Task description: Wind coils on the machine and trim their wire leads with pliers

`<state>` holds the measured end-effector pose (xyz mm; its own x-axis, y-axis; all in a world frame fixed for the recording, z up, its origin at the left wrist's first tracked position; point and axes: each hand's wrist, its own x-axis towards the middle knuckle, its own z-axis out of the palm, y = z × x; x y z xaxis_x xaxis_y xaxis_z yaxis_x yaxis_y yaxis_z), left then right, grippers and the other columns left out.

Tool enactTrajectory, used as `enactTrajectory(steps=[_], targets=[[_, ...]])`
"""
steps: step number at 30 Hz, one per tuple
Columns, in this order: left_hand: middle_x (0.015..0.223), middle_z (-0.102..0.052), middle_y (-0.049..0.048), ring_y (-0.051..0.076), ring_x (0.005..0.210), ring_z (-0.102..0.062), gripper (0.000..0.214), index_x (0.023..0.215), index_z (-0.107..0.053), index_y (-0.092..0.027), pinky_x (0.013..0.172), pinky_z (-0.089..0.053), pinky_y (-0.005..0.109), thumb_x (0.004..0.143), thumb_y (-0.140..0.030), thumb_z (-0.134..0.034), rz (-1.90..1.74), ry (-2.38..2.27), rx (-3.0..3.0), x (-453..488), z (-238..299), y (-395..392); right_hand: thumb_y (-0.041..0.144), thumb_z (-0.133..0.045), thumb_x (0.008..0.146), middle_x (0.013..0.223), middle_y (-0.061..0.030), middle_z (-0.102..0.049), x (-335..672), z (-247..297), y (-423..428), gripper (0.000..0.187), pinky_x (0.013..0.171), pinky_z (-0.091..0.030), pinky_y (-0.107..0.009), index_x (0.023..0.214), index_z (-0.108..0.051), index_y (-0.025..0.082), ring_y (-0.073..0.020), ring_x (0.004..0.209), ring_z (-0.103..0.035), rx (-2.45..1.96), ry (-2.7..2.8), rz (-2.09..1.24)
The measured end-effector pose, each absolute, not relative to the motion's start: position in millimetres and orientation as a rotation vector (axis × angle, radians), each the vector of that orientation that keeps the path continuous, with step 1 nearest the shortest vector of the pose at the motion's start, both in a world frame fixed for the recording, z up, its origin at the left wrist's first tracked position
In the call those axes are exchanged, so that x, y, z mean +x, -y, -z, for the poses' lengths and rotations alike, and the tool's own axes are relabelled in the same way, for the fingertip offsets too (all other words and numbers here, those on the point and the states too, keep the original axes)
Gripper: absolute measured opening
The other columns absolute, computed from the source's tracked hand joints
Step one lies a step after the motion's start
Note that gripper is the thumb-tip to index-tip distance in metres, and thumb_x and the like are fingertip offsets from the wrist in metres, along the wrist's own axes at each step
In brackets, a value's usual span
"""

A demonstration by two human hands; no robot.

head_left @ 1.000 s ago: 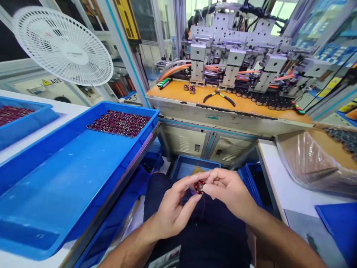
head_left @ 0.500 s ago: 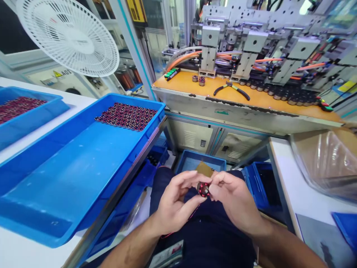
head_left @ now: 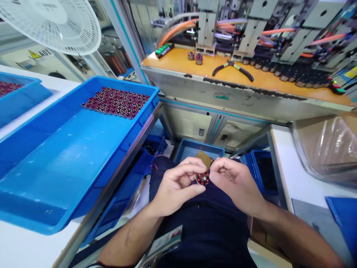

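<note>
A small round motor stator (head_left: 203, 178) with red windings and a dark ring is up over my lap. My left hand (head_left: 178, 182) grips it between thumb and fingertips from the left. On its right edge, the thumb and forefinger of my right hand (head_left: 235, 182) are pinched together against it. The fingers cover part of its rim, and any fine wire between the right fingertips is too small to make out. A thin red wire (head_left: 154, 166) shows by my left thigh.
A blue tray (head_left: 83, 156) at left bears rows of stators (head_left: 117, 102). On the orange bench (head_left: 178, 61) lie pliers (head_left: 232, 69), markers (head_left: 164, 50), two stators and a row of dark parts. A fan (head_left: 55, 22) stands back left. A blue bin (head_left: 189, 147) sits low ahead.
The view has tipped downward, so the bench sits higher in the picture. The stator is turned slightly between my fingers. The red wire below my left hand now shows at the left thigh.
</note>
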<state>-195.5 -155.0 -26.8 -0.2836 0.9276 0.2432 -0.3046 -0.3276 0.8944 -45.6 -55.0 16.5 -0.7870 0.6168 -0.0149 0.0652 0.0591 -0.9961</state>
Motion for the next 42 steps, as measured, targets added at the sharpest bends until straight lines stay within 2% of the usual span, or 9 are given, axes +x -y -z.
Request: enactTrajectory(steps=[9,15,19,24,33,38,42], targets=[[0.104,-0.069,0.0069,0.012,0.082,-0.068,0.029,0.100,-0.075,-0.019,0.073,-0.057,0.021,0.074,-0.006,-0.076,-1.674,-0.881,0.916,-195.2,33.3,155.1,0.029,-0.062,0.093,0.072,0.0022,-0.057,-31.2,-13.0,42.5,0.020,0.061,-0.040,-0.021,0.077,-0.061,0.017,-0.0089,0.066,-0.049,-0.663,2.150,-1.759],[0.102,-0.070,0.0084,0.014,0.090,-0.067,0.030,0.098,-0.075,-0.017,0.078,-0.056,0.022,0.071,-0.003,-0.077,-1.647,-0.977,1.056,-198.7,28.9,153.2,0.032,-0.069,0.088,0.076,0.0020,-0.061,-29.4,-25.3,37.6,0.014,0.058,-0.041,-0.021,0.086,-0.065,0.019,-0.0093,0.064,-0.053,-0.689,2.207,-1.770],[0.105,-0.070,0.0083,0.014,0.090,-0.067,0.033,0.100,-0.075,-0.018,0.077,-0.057,0.023,0.071,-0.003,-0.076,-1.608,-0.974,1.054,-197.8,28.6,153.2,0.033,-0.068,0.090,0.073,0.0021,-0.060,-32.7,-23.7,38.7,0.019,0.060,-0.041,-0.022,0.078,-0.063,0.019,-0.0102,0.066,-0.052,-0.673,2.257,-1.719],[0.100,-0.072,0.0078,0.014,0.080,-0.068,0.028,0.097,-0.076,-0.017,0.069,-0.057,0.022,0.072,-0.006,-0.076,-1.565,-0.986,1.008,-197.3,27.1,157.0,0.033,-0.066,0.091,0.073,0.0022,-0.060,-31.5,-18.3,38.2,0.020,0.061,-0.041,-0.022,0.078,-0.062,0.019,-0.0098,0.065,-0.051,-0.631,2.291,-1.707],[0.099,-0.074,0.0101,0.016,0.080,-0.070,0.026,0.095,-0.077,-0.017,0.071,-0.059,0.024,0.070,-0.010,-0.079,-1.535,-0.997,0.918,-202.6,34.9,164.8,0.039,-0.069,0.088,0.072,-0.0002,-0.062,-19.0,-7.0,25.4,0.024,0.059,-0.043,-0.024,0.076,-0.065,0.019,-0.0113,0.063,-0.053,-0.698,2.360,-1.671],[0.100,-0.073,0.0096,0.012,0.076,-0.069,0.026,0.095,-0.076,-0.015,0.069,-0.057,0.020,0.070,-0.009,-0.079,-1.470,-1.005,0.879,-201.4,38.3,162.8,0.038,-0.074,0.084,0.088,-0.0028,-0.066,-17.7,-10.8,16.6,0.018,0.068,-0.048,-0.027,0.089,-0.068,0.021,-0.0164,0.079,-0.061,-0.635,2.387,-1.468],[0.102,-0.071,0.0094,0.013,0.078,-0.068,0.028,0.097,-0.076,-0.016,0.072,-0.058,0.022,0.071,-0.007,-0.078,-1.433,-0.977,0.876,-198.7,39.0,161.4,0.033,-0.074,0.084,0.094,-0.0037,-0.066,-22.8,-12.6,20.2,0.018,0.077,-0.049,-0.031,0.095,-0.067,0.021,-0.0181,0.086,-0.061,-0.436,2.427,-1.471]])
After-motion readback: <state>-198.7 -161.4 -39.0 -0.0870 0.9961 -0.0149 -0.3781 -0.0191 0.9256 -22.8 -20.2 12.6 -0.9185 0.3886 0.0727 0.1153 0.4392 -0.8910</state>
